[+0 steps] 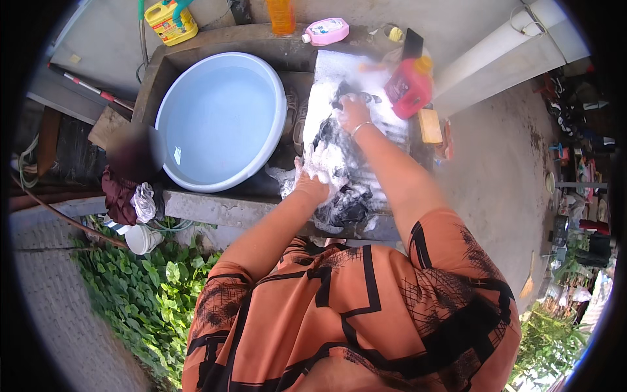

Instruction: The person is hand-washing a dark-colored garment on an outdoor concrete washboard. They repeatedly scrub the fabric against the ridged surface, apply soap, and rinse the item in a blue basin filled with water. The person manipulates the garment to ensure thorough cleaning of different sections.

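A soaked dark garment lies in thick white suds along a ridged washing slab. My right hand, with a bracelet at the wrist, grips the far part of the cloth. Lower on the slab, my left hand holds the cloth nearer to me, its fingers coated in foam and partly hidden. Left of the slab, a large light-blue plastic basin with clear water in it sits in the concrete sink.
A red detergent jug and a yellow soap bar stand right of the suds. On the back ledge are a pink bottle, an orange container and a yellow jug. Maroon cloth hangs at left. Shoes sit beside the basin.
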A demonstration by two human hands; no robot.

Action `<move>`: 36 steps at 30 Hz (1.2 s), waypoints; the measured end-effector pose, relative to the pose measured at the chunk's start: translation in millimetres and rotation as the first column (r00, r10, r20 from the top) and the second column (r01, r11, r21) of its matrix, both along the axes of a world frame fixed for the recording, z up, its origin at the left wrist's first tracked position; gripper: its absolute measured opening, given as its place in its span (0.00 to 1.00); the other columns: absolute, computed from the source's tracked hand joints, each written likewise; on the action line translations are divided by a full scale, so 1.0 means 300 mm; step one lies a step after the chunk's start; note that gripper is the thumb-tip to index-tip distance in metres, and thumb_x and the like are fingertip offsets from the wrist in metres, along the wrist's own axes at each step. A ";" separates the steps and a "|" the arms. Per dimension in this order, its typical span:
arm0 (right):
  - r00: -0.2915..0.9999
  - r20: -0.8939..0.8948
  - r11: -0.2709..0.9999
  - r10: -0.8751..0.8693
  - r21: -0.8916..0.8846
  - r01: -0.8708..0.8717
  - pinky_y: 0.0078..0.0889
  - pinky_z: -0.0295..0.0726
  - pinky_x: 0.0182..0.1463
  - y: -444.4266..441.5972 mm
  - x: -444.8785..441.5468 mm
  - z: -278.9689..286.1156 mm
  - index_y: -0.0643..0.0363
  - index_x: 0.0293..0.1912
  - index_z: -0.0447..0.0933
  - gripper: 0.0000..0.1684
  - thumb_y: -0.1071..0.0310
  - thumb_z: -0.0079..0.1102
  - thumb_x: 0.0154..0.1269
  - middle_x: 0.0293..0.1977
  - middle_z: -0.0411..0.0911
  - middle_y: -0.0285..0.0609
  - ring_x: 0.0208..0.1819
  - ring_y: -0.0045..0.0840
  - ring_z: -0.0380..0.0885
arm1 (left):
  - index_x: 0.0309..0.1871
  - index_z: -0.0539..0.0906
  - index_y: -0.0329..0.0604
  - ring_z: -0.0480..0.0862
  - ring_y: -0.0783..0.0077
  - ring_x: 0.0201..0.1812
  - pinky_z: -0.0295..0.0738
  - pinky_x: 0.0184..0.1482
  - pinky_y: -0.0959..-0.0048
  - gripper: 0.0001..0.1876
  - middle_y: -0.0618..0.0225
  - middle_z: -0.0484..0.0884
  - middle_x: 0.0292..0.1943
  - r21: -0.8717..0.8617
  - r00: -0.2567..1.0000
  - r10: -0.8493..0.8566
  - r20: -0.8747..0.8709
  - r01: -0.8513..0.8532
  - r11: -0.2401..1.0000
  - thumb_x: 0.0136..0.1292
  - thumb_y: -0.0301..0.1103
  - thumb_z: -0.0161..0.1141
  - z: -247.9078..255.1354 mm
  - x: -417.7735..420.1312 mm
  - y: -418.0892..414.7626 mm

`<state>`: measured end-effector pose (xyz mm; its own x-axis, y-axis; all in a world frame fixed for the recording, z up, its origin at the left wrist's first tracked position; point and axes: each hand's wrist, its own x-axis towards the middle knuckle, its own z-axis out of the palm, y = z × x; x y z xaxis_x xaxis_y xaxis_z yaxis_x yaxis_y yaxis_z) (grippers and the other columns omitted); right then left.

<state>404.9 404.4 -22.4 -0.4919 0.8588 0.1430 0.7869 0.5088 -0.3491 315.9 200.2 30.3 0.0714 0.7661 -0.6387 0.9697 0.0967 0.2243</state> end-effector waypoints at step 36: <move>0.937 0.075 0.933 0.341 -0.151 -0.327 0.40 0.76 0.54 -0.124 0.067 -0.002 0.51 0.37 0.81 0.12 0.61 0.64 0.51 0.51 0.76 0.45 0.55 0.39 0.73 | 0.77 0.44 0.39 0.41 0.59 0.78 0.41 0.72 0.41 0.52 0.59 0.43 0.78 0.173 0.994 0.030 0.105 -0.048 0.984 0.59 0.62 0.54 0.047 -0.022 0.088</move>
